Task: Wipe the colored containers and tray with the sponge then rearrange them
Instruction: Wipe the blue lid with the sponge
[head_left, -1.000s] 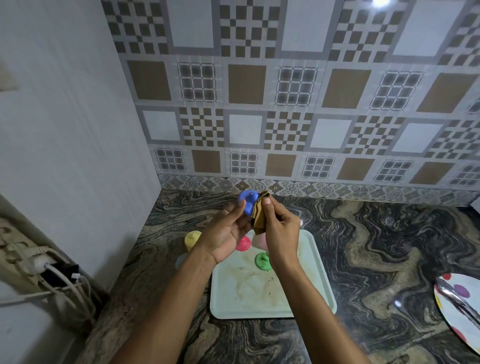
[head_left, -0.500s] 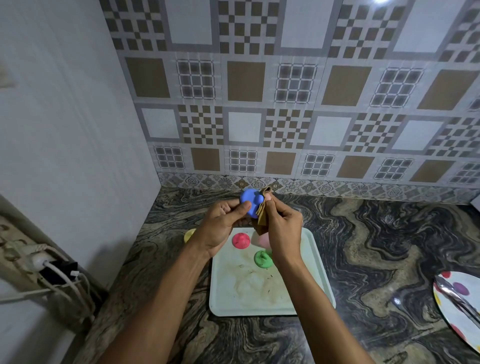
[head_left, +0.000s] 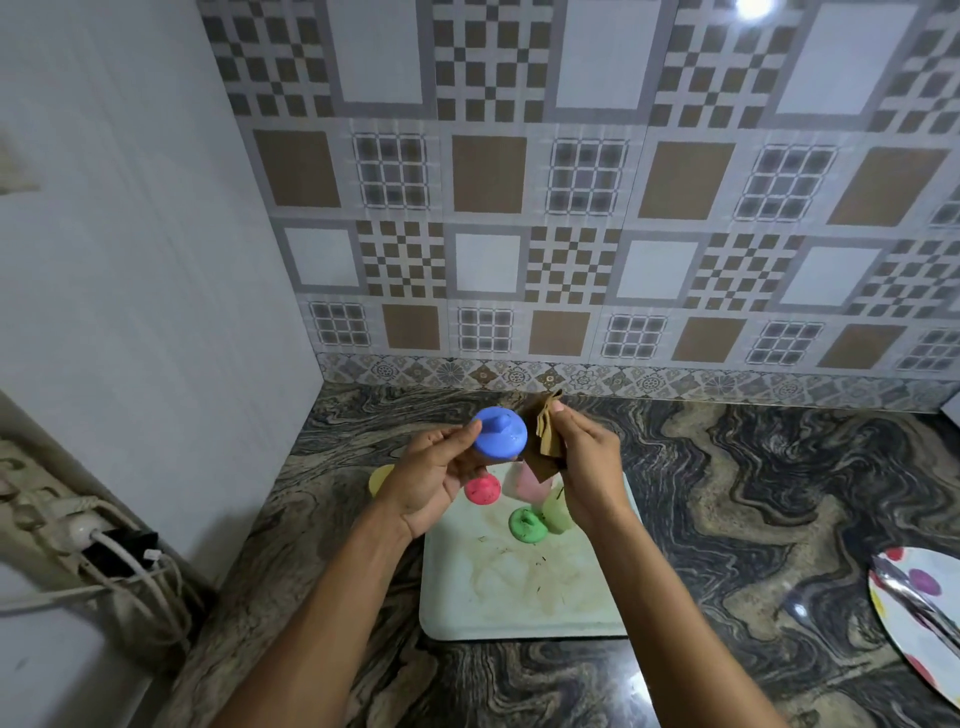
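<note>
Left grip (head_left: 436, 475) holds blue container (head_left: 500, 439); right grip (head_left: 587, 467) pinches sponge (head_left: 543, 441); tray (head_left: 519, 597) partly hidden.

So the countertop (head_left: 753, 493) is one of those dark polished stone slabs with swirly beige and grey veins all over, pretty glossy, it's catching some light. Sitting flat on it, a bit left of centre, is a pale rectangular tray (head_left: 519, 597) with rounded corners, and its bare surface has brownish smears and little dark specks. Just off the tray's far left corner there's a yellow container (head_left: 379, 478) standing on the stone, only partly in view. Way over at the right edge, well apart from the tray, a white plate (head_left: 930, 660) with coloured dots is cut off by the frame.
</note>
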